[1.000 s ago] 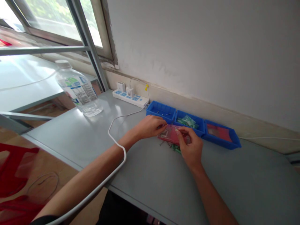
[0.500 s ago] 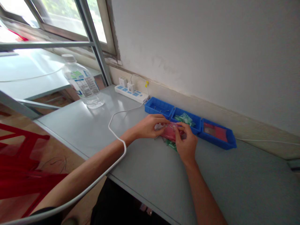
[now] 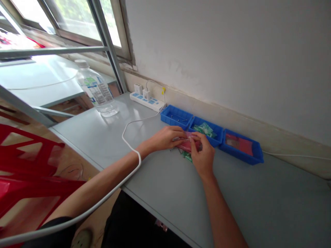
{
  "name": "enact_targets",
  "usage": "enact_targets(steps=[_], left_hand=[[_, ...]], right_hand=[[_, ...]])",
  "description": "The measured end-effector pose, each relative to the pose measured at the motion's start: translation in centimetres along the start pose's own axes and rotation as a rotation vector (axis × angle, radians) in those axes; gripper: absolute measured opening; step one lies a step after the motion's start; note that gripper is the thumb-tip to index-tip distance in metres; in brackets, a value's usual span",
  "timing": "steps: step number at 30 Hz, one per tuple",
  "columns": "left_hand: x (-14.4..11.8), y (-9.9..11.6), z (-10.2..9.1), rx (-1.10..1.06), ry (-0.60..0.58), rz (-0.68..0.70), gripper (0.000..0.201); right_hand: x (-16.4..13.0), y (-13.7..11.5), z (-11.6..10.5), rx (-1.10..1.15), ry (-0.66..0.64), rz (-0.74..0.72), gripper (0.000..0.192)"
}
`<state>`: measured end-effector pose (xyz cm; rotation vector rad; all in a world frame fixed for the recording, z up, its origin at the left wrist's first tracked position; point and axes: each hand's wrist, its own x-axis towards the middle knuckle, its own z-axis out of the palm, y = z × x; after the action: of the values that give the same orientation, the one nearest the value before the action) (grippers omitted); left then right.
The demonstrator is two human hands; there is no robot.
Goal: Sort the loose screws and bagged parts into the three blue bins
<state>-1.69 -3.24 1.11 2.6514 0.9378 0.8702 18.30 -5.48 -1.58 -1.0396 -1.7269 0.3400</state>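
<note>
Fingers and thumb of the left hand (image 3: 170, 137) are drawn nearly together on the left end of a flat, red-and-clear plastic packet (image 3: 184, 146); the right hand (image 3: 204, 156) pinches its right end between thumb and fingertips, so the grip is closed at both ends; what lies inside is too small to tell. The packet is held over the grey, smooth-topped table (image 3: 160, 186), nearer its back edge than its front edge; below it a small green heap (image 3: 186, 156) lies on the table, with thin dark pieces just beside.

Behind the hands, three blue, rectangular plastic bins stand in a row along the back edge; the left bin (image 3: 172, 120) holds a few small screws (image 3: 183, 120), the middle bin (image 3: 214, 142) holds green-and-clear packets (image 3: 205, 129), and the right bin (image 3: 239, 156) holds a flat red piece (image 3: 244, 146); a white, long power strip (image 3: 147, 102) lies near the back left corner; a clear, white-capped plastic bottle (image 3: 99, 93) stands near the left edge; a white cable (image 3: 124, 132) crosses the table and the left forearm.
</note>
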Motion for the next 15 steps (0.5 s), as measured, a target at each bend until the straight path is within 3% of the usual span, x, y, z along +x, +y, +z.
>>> enact_targets(steps=[15], left_hand=[[-0.63, 0.03, -0.98, 0.087, 0.017, -0.106, 0.024]], right_hand=[[-0.12, 0.59, -0.10, -0.096, 0.067, -0.021, 0.017]])
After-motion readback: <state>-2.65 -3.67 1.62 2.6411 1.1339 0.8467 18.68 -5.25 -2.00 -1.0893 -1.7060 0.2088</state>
